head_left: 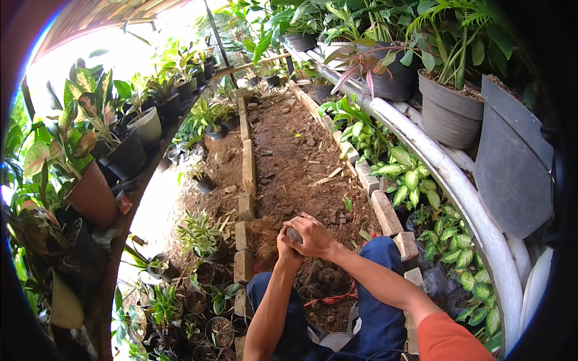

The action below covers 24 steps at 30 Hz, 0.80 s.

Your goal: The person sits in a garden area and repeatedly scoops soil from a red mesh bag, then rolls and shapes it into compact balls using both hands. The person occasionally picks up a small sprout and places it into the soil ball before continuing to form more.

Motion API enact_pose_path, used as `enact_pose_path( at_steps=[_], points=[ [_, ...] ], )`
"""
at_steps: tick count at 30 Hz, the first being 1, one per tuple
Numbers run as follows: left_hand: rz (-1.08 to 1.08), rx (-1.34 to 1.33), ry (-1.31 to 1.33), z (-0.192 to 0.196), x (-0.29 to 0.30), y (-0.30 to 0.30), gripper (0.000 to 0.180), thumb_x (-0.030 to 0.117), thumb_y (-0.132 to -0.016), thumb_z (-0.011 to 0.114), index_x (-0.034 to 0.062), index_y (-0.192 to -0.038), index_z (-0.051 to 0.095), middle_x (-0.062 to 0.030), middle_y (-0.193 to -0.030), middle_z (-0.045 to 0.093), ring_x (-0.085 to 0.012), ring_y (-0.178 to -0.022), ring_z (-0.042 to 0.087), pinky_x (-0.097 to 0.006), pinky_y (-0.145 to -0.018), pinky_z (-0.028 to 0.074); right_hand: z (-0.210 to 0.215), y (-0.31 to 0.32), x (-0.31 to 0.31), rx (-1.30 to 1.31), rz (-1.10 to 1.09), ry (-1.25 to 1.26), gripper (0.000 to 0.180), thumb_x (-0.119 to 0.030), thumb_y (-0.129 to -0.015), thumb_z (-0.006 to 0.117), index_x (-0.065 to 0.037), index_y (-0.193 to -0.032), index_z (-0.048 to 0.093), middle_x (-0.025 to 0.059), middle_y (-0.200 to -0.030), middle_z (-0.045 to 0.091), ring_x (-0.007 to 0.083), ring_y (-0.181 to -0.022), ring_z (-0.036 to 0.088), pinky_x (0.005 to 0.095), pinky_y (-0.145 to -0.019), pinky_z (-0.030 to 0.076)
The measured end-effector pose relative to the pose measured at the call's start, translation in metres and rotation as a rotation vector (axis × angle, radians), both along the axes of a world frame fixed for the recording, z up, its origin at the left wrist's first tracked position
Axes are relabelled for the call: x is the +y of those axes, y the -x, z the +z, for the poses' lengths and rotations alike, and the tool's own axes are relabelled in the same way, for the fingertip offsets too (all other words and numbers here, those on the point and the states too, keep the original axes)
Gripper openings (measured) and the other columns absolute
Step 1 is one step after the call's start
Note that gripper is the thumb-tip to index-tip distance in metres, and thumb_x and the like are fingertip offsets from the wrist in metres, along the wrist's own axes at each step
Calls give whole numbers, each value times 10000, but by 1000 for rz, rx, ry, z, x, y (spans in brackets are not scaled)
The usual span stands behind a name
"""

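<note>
Head view looks down a dirt path (295, 162) edged with bricks (248, 165), potted plants (120, 144) on both sides. Both hands meet over the soil in front of the knees. The right hand (313, 236) lies over a small greyish lump (294, 234), fingers curled round it from above. The left hand (285, 248) presses against it from below, its grip closed too. What the lump is cannot be told. A white pipe (457, 192) curves along the right.
</note>
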<state>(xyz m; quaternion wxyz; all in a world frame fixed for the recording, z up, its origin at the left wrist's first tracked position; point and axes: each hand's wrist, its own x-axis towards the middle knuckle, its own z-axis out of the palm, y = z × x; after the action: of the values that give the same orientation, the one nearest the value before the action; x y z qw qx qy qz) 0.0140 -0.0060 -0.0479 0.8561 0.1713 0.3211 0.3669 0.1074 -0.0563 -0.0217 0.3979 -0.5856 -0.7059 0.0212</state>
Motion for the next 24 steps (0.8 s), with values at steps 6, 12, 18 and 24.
enact_pose_path(
  at_steps=[6, 12, 18, 24],
  points=[
    [-57, -247, -53, -37, 20, 6, 289, 287, -989, 348, 85, -1057, 544, -103, -1031, 591, -240, -948, 594, -405, -806, 527, -9, 1, 5, 154, 95, -109, 333, -281, -858, 569, 36, -937, 633, 203, -944, 635, 379, -935, 605, 436, -847, 479],
    [-23, -210, -102, -56, 19, 7, 245, 261, -985, 366, 101, -993, 551, -77, -956, 590, -204, -859, 593, -380, -751, 526, -22, 0, 11, 108, 117, -121, 311, -255, -821, 581, 45, -887, 625, 221, -869, 623, 379, -866, 611, 436, -794, 496],
    [-95, -90, -86, -20, 18, 4, 366, 451, -966, 453, 127, -1095, 565, -57, -1045, 604, -190, -943, 603, -392, -793, 538, -17, -22, 27, 603, -2, 57, 453, -352, -979, 426, 38, -939, 653, 218, -835, 646, 302, -792, 653, 385, -737, 504],
    [-153, -207, -78, 5, 7, 1, 464, 531, -936, 485, 150, -1197, 536, -32, -1129, 589, -189, -1042, 580, -358, -910, 496, 1, -24, 15, 488, 72, -122, 532, -463, -979, 396, 3, -1011, 650, 189, -917, 654, 314, -878, 644, 382, -787, 494]
  ],
)
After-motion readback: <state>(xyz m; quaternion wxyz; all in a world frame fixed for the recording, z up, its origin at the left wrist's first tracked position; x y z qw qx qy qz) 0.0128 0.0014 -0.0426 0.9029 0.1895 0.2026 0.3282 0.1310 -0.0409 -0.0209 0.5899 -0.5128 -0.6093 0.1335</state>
